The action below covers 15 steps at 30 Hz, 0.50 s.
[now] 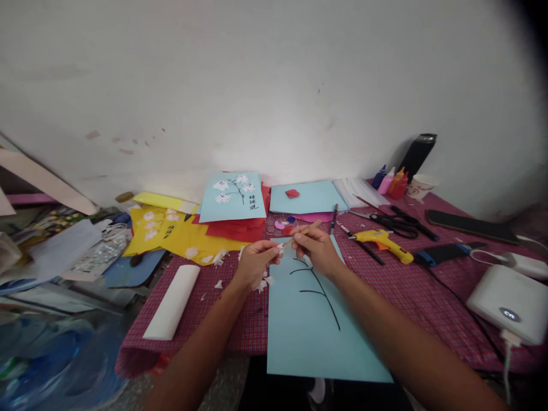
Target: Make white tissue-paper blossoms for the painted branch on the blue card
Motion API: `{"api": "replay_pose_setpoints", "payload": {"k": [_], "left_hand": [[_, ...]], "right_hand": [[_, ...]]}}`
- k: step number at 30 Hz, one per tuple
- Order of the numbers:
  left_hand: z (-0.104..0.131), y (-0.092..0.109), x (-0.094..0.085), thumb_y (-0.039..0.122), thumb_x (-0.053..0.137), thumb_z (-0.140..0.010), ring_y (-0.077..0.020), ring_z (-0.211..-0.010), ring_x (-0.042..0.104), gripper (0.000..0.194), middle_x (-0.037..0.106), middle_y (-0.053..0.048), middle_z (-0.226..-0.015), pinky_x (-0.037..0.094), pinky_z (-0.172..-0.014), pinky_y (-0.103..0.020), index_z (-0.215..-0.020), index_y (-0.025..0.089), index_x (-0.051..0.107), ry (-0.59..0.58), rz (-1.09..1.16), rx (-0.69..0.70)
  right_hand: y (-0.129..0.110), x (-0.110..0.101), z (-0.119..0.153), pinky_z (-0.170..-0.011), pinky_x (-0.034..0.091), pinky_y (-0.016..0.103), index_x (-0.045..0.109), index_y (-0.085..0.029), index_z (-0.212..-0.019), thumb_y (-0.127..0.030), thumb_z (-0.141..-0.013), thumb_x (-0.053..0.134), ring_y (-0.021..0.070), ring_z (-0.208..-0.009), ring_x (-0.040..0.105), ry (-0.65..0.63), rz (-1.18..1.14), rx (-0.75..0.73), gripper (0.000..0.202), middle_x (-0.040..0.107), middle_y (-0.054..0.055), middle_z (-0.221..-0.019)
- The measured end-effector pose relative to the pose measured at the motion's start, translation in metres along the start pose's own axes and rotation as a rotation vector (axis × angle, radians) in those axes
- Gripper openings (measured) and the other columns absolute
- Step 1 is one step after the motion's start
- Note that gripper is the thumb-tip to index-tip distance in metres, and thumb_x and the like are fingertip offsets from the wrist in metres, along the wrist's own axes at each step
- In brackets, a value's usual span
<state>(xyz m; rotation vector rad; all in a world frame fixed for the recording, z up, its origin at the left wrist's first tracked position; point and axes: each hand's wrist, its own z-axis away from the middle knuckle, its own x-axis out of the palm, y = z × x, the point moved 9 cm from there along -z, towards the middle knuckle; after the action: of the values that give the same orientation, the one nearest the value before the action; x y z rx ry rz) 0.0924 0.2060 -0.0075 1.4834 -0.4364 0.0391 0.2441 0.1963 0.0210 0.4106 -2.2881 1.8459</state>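
Observation:
Over the top edge of a light blue sheet [299, 342] my two hands come close together. My left hand [257, 261] pinches a small scrap of white paper [281, 249] between thumb and fingertips. A thin tan stick [314, 226], which looks wooden, is gripped in my right hand [315, 249], its lower end pointing at the scrap. Black branch lines [322, 292] are drawn on the sheet, partly hidden by my right hand. Torn white paper bits [262, 284] lie beside its left edge.
A finished-looking flower card [232, 197] tops red sheets at the back. To the right lie a yellow glue gun [385, 242], scissors [394, 224], a white power bank [509, 302] and paint bottles [387, 181]. A white paper roll [173, 302] rests at left.

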Motion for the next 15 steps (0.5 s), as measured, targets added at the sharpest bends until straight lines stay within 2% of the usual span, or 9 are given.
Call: {"api": "replay_pose_setpoints", "payload": {"k": [3,10,13,15], "left_hand": [[0.0005,0.0007,0.0001,0.027,0.08,-0.064,-0.0117,-0.064,0.063,0.027,0.068,-0.005,-0.071,0.049,-0.058,-0.022,-0.082,0.011,0.068,0.002,0.042,-0.016],[0.002,-0.0028,0.0027,0.028,0.078,-0.067,-0.013,-0.068,0.065,0.026,0.069,-0.006,-0.074,0.051,-0.06,-0.022,-0.085,0.011,0.069,-0.026,0.004,-0.033],[0.0016,-0.0034,0.0024,0.028,0.078,-0.068,-0.0123,-0.065,0.064,0.026,0.069,-0.005,-0.072,0.051,-0.059,-0.022,-0.085,0.012,0.069,-0.034,-0.042,-0.01],[0.0012,-0.0035,0.0024,0.029,0.078,-0.068,-0.0121,-0.062,0.063,0.026,0.068,-0.004,-0.07,0.05,-0.057,-0.023,-0.085,0.012,0.068,-0.041,-0.044,-0.005]], "right_hand": [[-0.0026,0.0034,0.0008,-0.045,0.043,0.023,0.064,-0.017,-0.093,-0.033,-0.078,0.07,0.0093,-0.045,0.054,-0.053,0.006,-0.02,0.022,0.064,-0.001,-0.068],[-0.0038,-0.004,-0.0007,-0.04,0.038,0.021,0.06,-0.016,-0.07,-0.037,-0.08,0.068,0.0082,-0.041,0.05,0.077,0.119,-0.033,0.024,0.061,-0.001,-0.062],[-0.0008,-0.0056,-0.0005,-0.039,0.036,0.021,0.062,-0.017,-0.076,-0.037,-0.08,0.067,0.0083,-0.04,0.049,0.085,0.091,-0.018,0.021,0.06,-0.003,-0.059],[0.0005,-0.0037,0.0,-0.039,0.038,0.021,0.063,-0.018,-0.085,-0.036,-0.081,0.066,0.0088,-0.041,0.05,0.045,0.047,-0.01,0.019,0.059,-0.003,-0.059]]}}
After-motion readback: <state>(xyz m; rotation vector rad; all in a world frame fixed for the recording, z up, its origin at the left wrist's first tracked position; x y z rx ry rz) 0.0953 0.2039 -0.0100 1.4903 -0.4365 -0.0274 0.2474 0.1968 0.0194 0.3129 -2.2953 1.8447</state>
